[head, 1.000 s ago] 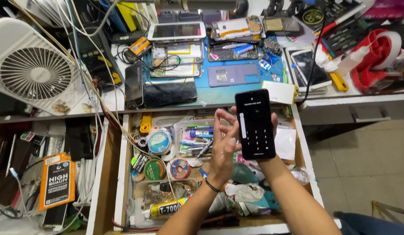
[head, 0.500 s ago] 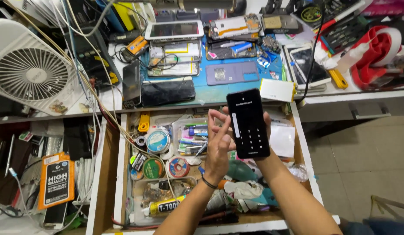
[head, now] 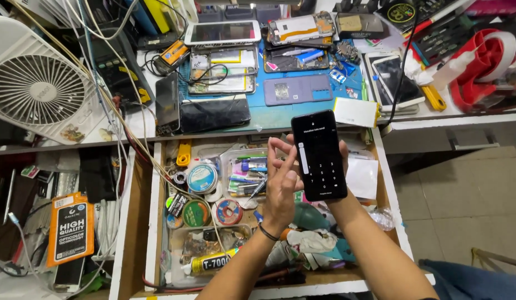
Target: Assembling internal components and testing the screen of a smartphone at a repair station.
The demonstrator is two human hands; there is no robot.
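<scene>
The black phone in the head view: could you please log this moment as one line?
right hand: holds black phone upright, screen lit | left hand: fingers at phone's left edge | below: open drawer of tools

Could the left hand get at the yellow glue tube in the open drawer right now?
Probably yes: the left hand only touches the phone that the right hand holds, and the glue tube lies uncovered below it.

You have one lit black phone (head: 319, 155) between two hands. One white fan (head: 35, 89), one open drawer (head: 152, 222) and one glue tube (head: 213, 261) sit nearby.
</scene>
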